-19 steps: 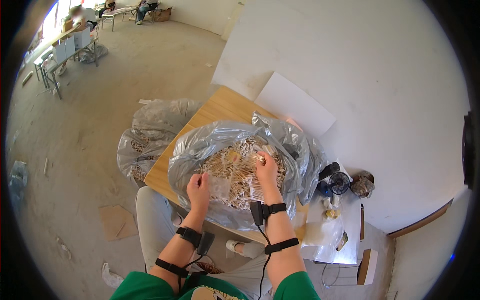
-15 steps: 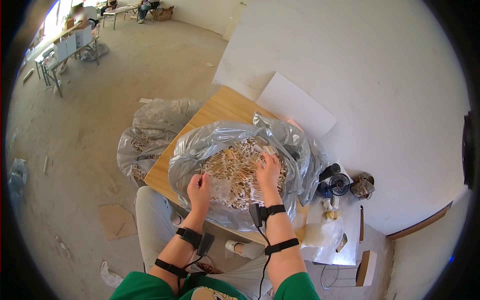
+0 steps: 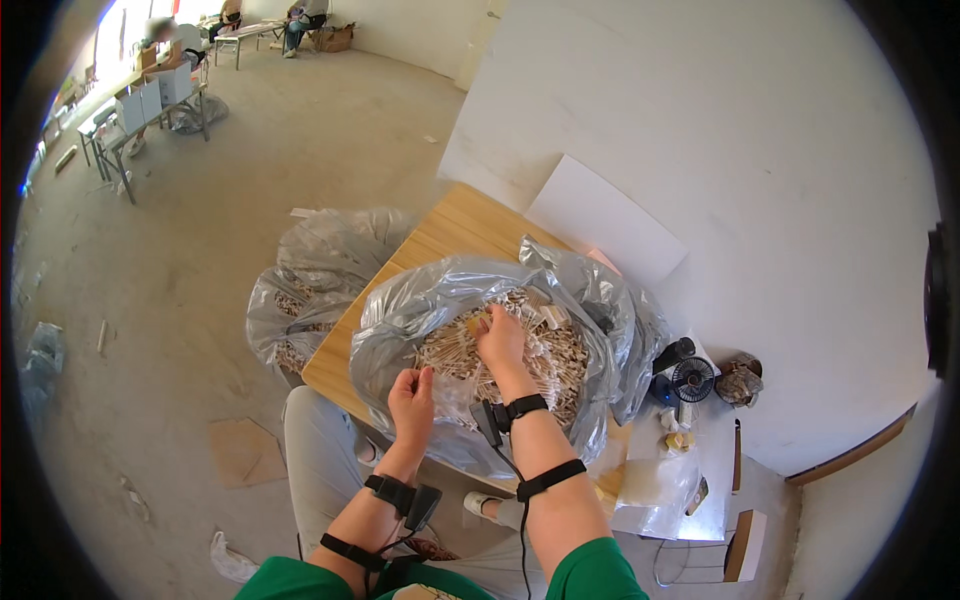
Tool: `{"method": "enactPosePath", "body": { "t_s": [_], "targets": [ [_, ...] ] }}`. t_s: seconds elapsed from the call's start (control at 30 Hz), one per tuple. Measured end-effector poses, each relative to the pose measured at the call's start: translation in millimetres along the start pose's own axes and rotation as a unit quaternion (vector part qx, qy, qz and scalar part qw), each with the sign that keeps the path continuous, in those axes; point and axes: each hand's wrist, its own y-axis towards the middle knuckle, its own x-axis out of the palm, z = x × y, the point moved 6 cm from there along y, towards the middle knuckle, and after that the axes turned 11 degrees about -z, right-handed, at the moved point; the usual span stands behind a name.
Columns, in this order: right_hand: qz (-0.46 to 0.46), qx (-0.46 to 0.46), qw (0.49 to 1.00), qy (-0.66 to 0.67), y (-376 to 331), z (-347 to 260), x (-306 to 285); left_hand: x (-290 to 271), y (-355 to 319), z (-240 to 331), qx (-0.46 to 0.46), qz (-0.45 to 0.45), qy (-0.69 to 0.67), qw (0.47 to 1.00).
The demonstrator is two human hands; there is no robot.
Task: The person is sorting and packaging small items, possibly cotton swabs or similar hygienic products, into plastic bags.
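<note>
A large clear plastic bag lies wide open on the wooden table, filled with loose cotton swabs. My left hand is closed at the bag's near left side, pinching a small clear plastic pouch that spreads over the swabs. Above the middle of the heap, my right hand has its fingers bent down into the swabs beside a small yellowish piece. Its fingertips are partly hidden, so what they grip cannot be made out. A whitish bundle rests on the heap to the right.
More bagged swabs stand on the floor left of the table. At right, a small black fan and plastic film occupy a side table. A white board leans against the wall. People sit at far tables.
My right hand has moved left across the heap, away from the whitish bundle to the yellowish piece. My left hand keeps hold of the pouch. The whole view has shifted slightly.
</note>
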Motion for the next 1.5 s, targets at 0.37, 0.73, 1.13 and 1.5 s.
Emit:
{"method": "enactPosePath", "body": {
  "t_s": [0.37,0.73,1.13,1.5],
  "targets": [
    [0.231,0.103,0.81,0.529,-132.2,69.3,-71.9,12.5,0.6,-4.8,-0.066,-0.003,-0.138,0.988],
    [0.344,0.4,0.698,0.484,-384.2,270.0,-12.6,47.6,-38.0,-1.8,-0.064,-0.083,-0.092,0.99],
    [0.089,0.481,0.87,0.068,-370.4,251.7,-21.6,86.7,-74.7,12.3,-0.082,-0.145,-0.035,0.985],
    [0.121,0.153,0.754,0.628,-318.3,126.8,-60.2,168.8,-140.0,-13.6,-0.046,-0.36,0.112,0.925]
  ]
}}
